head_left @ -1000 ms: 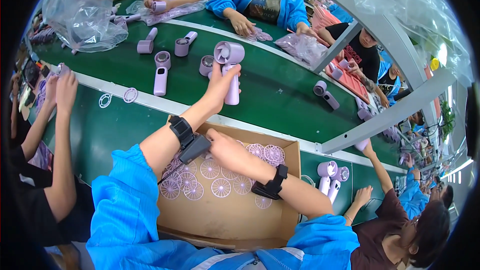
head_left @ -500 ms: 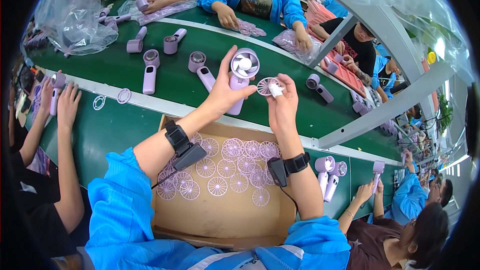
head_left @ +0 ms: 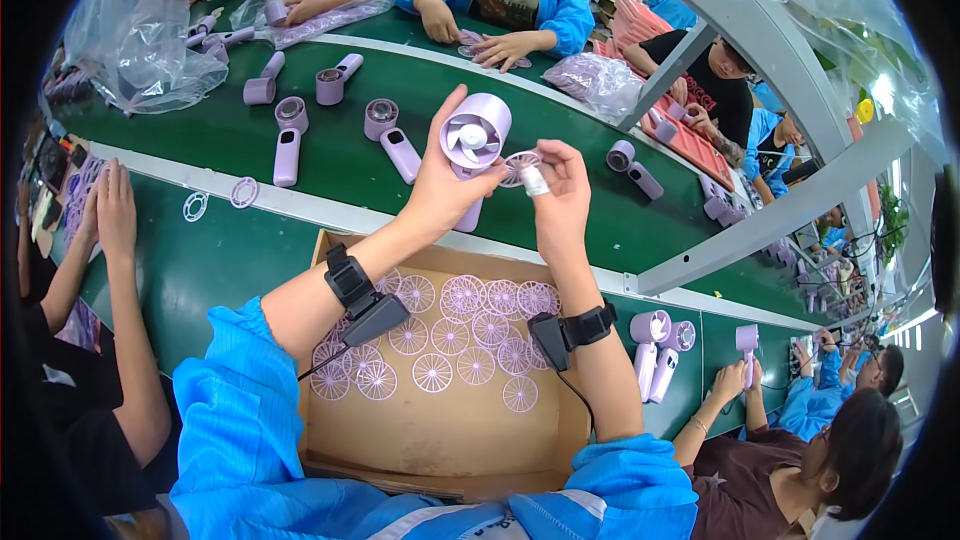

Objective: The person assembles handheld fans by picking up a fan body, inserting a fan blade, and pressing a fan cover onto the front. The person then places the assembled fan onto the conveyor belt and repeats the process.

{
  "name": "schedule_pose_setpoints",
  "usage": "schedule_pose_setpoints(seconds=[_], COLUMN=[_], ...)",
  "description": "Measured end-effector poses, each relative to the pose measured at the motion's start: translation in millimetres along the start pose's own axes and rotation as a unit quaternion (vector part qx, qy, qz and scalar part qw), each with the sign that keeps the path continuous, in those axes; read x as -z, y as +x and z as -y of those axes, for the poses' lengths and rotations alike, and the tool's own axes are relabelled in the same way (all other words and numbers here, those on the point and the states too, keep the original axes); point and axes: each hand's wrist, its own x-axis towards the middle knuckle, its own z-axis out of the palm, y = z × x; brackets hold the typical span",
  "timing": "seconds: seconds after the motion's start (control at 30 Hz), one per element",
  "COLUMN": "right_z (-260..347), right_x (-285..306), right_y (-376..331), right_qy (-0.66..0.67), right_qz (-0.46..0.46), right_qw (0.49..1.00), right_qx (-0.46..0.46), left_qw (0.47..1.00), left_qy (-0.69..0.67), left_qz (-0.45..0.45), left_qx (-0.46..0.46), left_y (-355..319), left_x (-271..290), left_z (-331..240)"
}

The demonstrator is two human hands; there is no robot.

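Green table (head_left: 240,270) ran right across, pale rail along it. Open cardboard box (head_left: 450,440) sat in front of the wearer, with lilac spoked discs (head_left: 432,372) spread and partly overlapping inside, mostly toward its far side.

Left hand (head_left: 435,190): fingers closed round the handle of a lilac handheld fan (head_left: 474,132), one finger up alongside the head, thumb laid across the front just under it. Fan was up above the table, beyond the box's far wall, open face toward the camera, blades exposed.

Right hand (head_left: 562,215): fingers nearly together, thumb and fingertips pinching a single spoked disc (head_left: 514,169) by its edge. Disc was just beside the fan head, lower right, near the left thumb; couldn't tell if those touched.

Two more fans (head_left: 651,327) stood right of the box. Smallest item: white piece (head_left: 535,183) at the right thumb, couldn't tell whether worn or held.
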Motion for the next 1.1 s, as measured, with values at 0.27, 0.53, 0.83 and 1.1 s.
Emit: schedule_pose_setpoints(seconds=[0.27, 0.53, 0.83, 1.1], right_z=[11, 12, 6, 10], right_x=[-3, -6, -13, -16], right_y=[1, -1, -6, -5], right_qy=[-0.51, -0.503, -0.486, -0.502], right_qz=[0.074, 0.031, 0.03, 0.025], right_qw=[0.8, 0.826, 0.836, 0.829], right_qx=[0.307, 0.251, 0.251, 0.247], left_qw=[0.999, 0.996, 0.961, 0.951], left_qy=[0.009, 0.03, 0.266, 0.3], left_qz=[-0.038, -0.045, 0.051, 0.073], left_qx=[-0.033, 0.075, 0.046, 0.014], left_y=[1, 0, -4, -3], left_x=[3, 7, 5, 8], left_z=[1, 4, 8, 8])
